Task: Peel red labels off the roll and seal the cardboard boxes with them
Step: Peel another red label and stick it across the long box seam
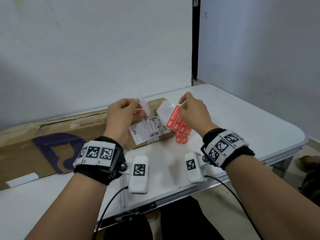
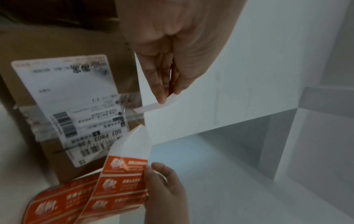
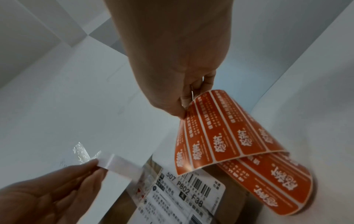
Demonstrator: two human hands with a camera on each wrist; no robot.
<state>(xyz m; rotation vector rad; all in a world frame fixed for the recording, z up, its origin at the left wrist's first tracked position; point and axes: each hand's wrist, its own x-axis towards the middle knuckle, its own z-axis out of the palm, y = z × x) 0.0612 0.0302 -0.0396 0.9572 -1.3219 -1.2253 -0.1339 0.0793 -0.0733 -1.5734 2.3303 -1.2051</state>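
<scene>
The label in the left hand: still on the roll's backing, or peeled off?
Peeled off. The left hand pinches the label by itself, apart from the strip of red labels that the right hand holds.

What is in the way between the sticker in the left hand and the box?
Nothing visible. The left hand pinches the peeled label in the air just above the cardboard box; only open space lies between them.

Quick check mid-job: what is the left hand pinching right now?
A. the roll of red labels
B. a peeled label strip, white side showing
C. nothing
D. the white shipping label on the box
B: the left hand pinches a peeled label strip, white side showing, held above the cardboard box, while the right hand holds the red label roll's loose end.
</scene>
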